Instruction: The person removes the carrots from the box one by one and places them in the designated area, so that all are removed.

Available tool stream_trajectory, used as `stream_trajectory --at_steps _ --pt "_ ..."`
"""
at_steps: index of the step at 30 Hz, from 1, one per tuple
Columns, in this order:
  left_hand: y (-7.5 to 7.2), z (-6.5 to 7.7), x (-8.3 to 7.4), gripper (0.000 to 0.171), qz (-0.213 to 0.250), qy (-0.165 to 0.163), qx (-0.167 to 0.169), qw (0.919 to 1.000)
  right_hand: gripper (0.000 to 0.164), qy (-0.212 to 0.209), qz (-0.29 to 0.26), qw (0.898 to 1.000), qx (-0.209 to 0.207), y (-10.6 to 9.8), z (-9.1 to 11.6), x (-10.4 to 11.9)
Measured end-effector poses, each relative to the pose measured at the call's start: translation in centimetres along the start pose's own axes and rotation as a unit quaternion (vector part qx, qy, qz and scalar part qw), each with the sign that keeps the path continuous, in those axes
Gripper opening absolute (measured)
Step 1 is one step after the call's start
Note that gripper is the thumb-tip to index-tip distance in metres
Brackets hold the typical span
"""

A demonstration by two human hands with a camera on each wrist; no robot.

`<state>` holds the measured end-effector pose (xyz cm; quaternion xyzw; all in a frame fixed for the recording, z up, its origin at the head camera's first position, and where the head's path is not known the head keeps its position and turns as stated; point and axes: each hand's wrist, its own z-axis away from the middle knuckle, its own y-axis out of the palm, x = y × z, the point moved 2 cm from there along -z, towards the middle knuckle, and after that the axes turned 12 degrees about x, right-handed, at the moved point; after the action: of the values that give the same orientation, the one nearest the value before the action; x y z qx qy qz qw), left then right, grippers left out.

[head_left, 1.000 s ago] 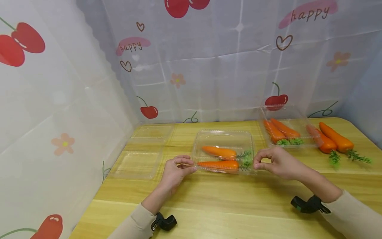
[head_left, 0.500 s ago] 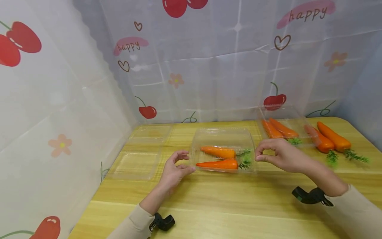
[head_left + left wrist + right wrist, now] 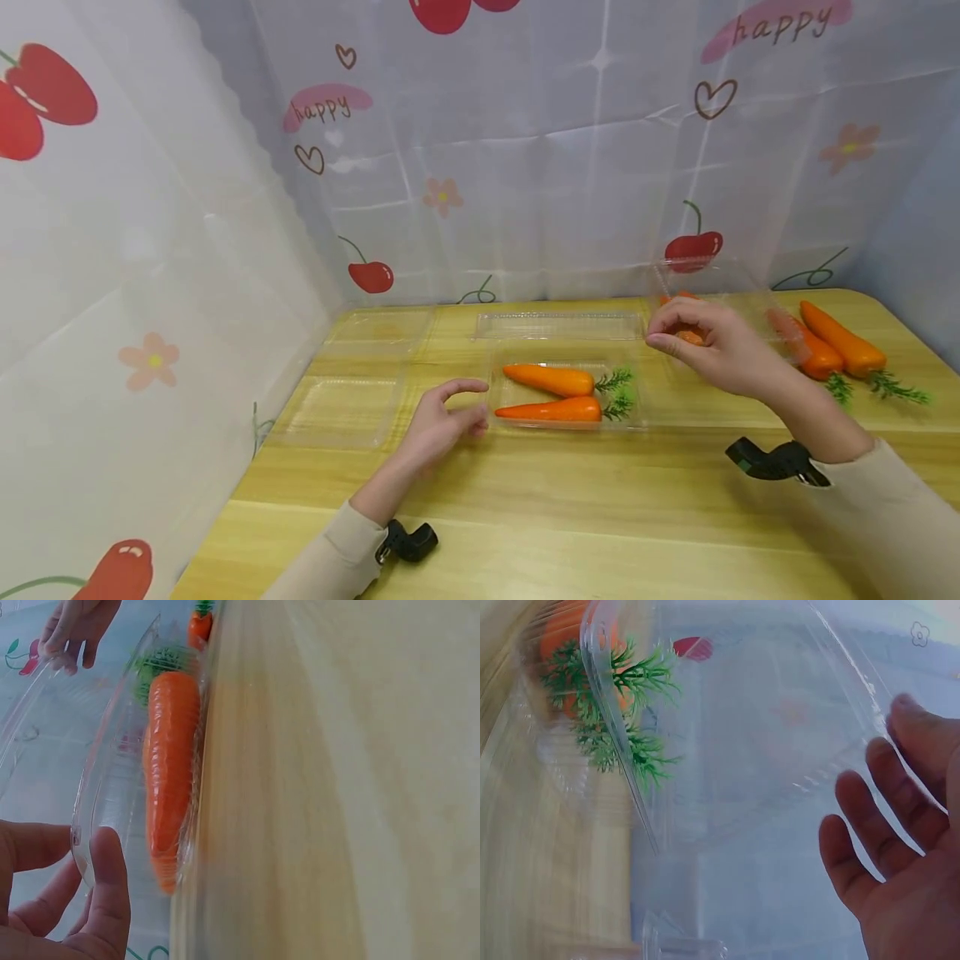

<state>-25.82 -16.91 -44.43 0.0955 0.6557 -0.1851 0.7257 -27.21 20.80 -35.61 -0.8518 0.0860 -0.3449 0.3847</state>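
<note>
A clear plastic clamshell box (image 3: 567, 427) lies in mid-table with two orange carrots (image 3: 551, 410) side by side in its base, green tops to the right. Its lid (image 3: 558, 326) stands raised along the far side. My right hand (image 3: 716, 346) pinches the lid's right edge; the right wrist view shows that rim between thumb and fingers (image 3: 883, 757). At the box's left end, my left hand (image 3: 442, 421) holds the near-left corner loosely. In the left wrist view, the rim passes between its fingertips (image 3: 107, 851).
Another clear box (image 3: 720, 279) with carrots stands at back right, partly behind my right hand. Beside it lie two loose carrots (image 3: 843, 337). An open clear box (image 3: 341, 412) sits at left. A printed curtain (image 3: 525, 208) hangs behind the table.
My right hand has risen and moved slightly away from me, swinging the lid from low over the carrots to raised. The left hand stays at the left corner, its fingers shifting a little.
</note>
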Motion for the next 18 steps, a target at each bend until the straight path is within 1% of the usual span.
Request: stream_trajectory --at_steps 3,6,10,12,14,18 --pt "0.0 -0.4 0.0 0.037 -0.019 0.001 -0.008 0.9998 0.017 0.032 -0.028 0.999 -0.030 0.1 -0.5 -0.1" --pt "0.0 -0.7 -0.1 0.036 -0.028 0.009 -0.011 0.9995 0.011 0.078 -0.046 0.994 -0.064 0.2 -1.0 -0.2" --pt "-0.1 -1.0 -0.2 0.037 -0.019 0.029 -0.011 0.9993 0.016 0.143 -0.064 0.983 -0.096 0.1 -1.8 -0.5" --pt "-0.1 -1.2 -0.3 0.037 -0.012 0.037 -0.009 0.9992 0.020 0.165 -0.070 0.978 -0.102 0.0 -2.2 -0.9" --pt "-0.1 -1.3 -0.3 0.037 -0.007 0.042 -0.007 0.9991 0.024 0.182 -0.075 0.975 -0.104 0.0 -2.5 -1.2" --pt "-0.2 -1.4 -0.3 0.040 -0.005 0.047 0.004 0.9989 0.031 0.195 -0.088 0.972 -0.102 0.0 -3.2 -2.1"
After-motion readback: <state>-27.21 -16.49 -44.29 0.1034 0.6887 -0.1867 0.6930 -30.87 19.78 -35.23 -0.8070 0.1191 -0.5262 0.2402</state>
